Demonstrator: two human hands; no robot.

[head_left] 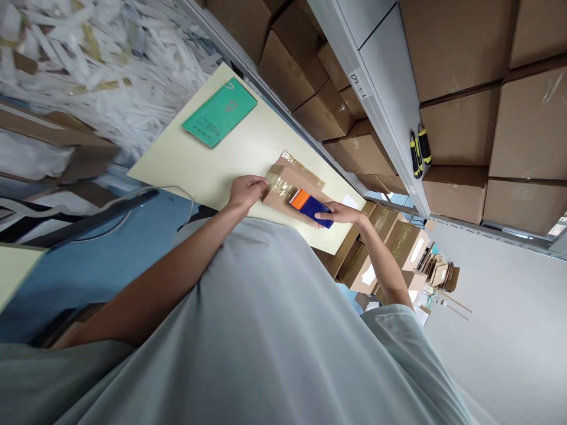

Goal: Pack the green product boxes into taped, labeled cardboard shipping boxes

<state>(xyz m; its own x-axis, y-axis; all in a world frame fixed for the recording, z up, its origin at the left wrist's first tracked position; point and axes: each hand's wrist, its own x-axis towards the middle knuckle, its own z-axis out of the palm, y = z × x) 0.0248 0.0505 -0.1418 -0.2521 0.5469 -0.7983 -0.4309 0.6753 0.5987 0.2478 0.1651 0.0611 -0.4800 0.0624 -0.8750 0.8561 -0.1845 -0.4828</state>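
Observation:
A small cardboard box [279,203] with shiny packing tape across it lies on the pale yellow tabletop [212,168]. At its left end my left hand [248,192] is closed, with thumb and fingertips pinched at the taped edge. My right hand [340,213] grips a flat blue-and-orange box [316,212] by its blue end, thumb on top and fingers beneath. That flat box is over the right part of the cardboard box; whether the two touch I cannot tell. Farther left on the tabletop lies a green flat package [220,112], apart from both hands.
Shelves with cardboard boxes [460,47] run along the far side; two yellow-and-black utility knives [420,150] are on the shelf edge. White shredded paper [101,59] fills the upper left. More taped cartons [398,242] stand past the table's right end. A cable [177,190] hangs near the front edge.

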